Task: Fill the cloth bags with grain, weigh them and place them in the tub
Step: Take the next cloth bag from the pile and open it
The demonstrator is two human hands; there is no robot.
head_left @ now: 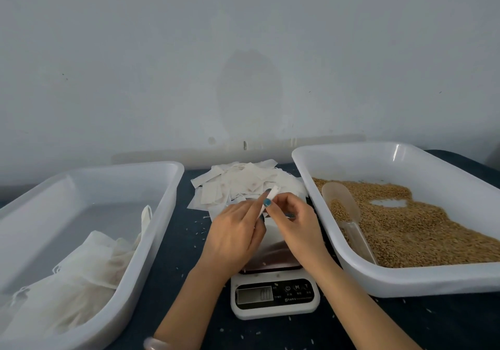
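Both hands meet above the scale [274,297] at the table's middle. My left hand [232,234] and my right hand [292,220] pinch one small empty cloth bag [272,195] between their fingertips. Just behind them lies a pile of empty cloth bags [238,184]. The white tub [165,214] on the left holds several filled bags [81,274] in its near corner. On the right, a white tray [351,274] holds brown grain [411,228], with a clear plastic scoop [342,203] lying in it, some grain in its bowl.
The table [178,244] has a dark blue top with scattered loose grains. A pale wall rises right behind the tub, the bag pile and the tray. The scale's display faces me at the front.
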